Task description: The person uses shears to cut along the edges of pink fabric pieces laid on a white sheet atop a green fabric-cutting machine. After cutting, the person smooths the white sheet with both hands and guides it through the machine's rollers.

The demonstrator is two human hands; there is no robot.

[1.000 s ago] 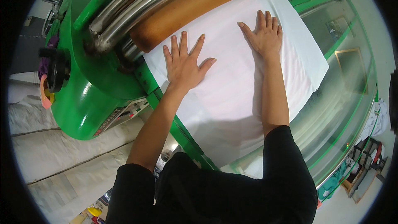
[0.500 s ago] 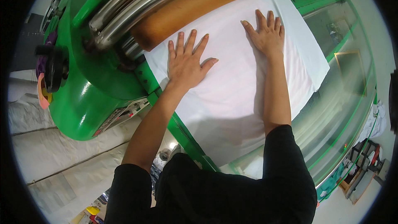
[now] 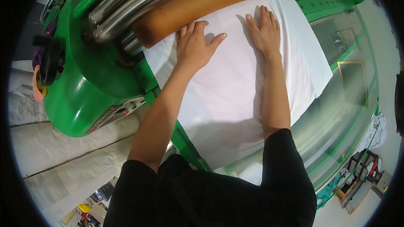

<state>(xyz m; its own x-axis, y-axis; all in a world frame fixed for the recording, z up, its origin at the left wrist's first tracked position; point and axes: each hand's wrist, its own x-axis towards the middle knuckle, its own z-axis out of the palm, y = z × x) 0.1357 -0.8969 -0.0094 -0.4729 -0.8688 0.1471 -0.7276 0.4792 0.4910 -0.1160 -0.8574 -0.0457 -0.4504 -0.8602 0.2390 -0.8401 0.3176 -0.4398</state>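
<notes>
A white cloth (image 3: 227, 96) with a faint pink tint lies over the flat bed of a green roller machine. Its far edge meets a long brown padded roller (image 3: 202, 12). My left hand (image 3: 194, 46) rests palm down on the cloth close to this roller, thumb spread, fingers slightly bent with their tips at the roller's near side. Farther right, my right hand (image 3: 265, 33) lies flat on the cloth, fingers stretched toward the roller and thumb apart. Neither hand grips anything. Beyond my right hand, the cloth shows loose folds and a whiter strip.
Shiny metal rollers (image 3: 126, 17) run behind the brown one. At left stands the green machine housing (image 3: 84, 88) with a black handwheel (image 3: 51, 61). A clear glass-like panel (image 3: 328, 113) spans the right side. Pale wrapped rolls (image 3: 71, 143) lie at lower left.
My left hand has slid forward and right to the roller, its fingers bending. My right hand has shifted slightly left and forward, fingers drawn closer together. The whole view has shifted a little.
</notes>
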